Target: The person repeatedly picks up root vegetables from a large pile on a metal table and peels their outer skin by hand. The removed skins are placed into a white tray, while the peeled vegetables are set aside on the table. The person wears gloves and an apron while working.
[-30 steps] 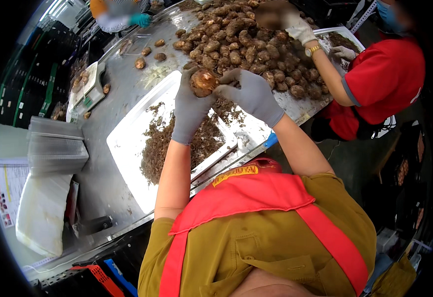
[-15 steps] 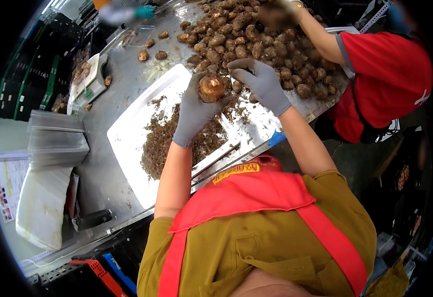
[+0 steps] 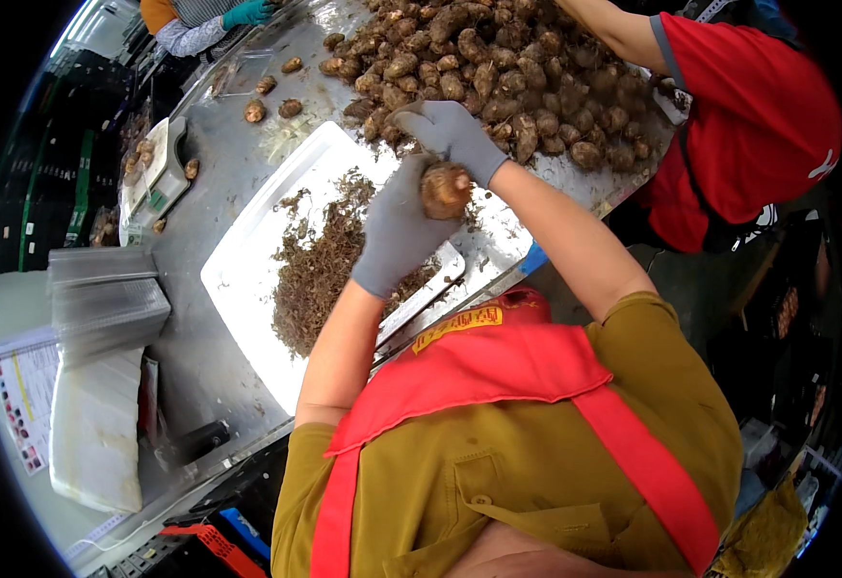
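My gloved left hand [image 3: 400, 226] is closed on a brown, round taro corm [image 3: 446, 191], its pale pinkish bud facing up, above the tray. My gloved right hand [image 3: 450, 135] is just above and behind it at the near edge of the corm pile [image 3: 479, 58], fingers stretched out to the left, with nothing visible in them. A white tray [image 3: 247, 279] below holds loose brown root shavings [image 3: 315, 279].
A white scale [image 3: 156, 183] with corms stands left on the metal table [image 3: 209, 337], near stacked clear containers [image 3: 103, 303] and a white foam block [image 3: 93, 424]. Black crates [image 3: 36, 193] are far left. A red-shirted co-worker [image 3: 748, 125] works at right, another person's teal-gloved hand [image 3: 247, 14] at top left.
My left hand has moved right with the corm. My right hand has shifted up and left, behind the left one. The red-shirted co-worker's arm has moved up toward the pile's far side.
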Demonstrator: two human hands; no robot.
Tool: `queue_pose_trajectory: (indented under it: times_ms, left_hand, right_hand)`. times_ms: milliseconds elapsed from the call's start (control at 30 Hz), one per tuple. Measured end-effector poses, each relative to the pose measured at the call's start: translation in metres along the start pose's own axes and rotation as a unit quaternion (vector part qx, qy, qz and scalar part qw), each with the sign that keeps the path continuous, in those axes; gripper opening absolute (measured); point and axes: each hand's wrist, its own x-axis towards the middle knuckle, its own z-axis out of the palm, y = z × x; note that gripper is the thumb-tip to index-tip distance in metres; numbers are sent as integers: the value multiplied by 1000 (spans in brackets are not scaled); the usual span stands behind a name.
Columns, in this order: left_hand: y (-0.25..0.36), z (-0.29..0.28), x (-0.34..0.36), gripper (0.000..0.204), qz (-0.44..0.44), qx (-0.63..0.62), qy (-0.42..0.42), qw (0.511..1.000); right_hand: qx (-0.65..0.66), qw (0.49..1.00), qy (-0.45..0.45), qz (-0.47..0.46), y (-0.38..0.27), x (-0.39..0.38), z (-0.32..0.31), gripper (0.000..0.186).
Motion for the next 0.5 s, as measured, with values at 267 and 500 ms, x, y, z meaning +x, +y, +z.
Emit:
queue_pose_trajectory:
  times_ms: [267,500]
  left_hand:
    - [-13,-11,12,57,-91,-153,-55,982]
    - [-21,-7,6,61,-41,-283,-50,957]
  right_hand:
    - [234,960,-153,26,-8,-24,-41,43]
    - [315,921,-211,87,-29,-56,-33,44]
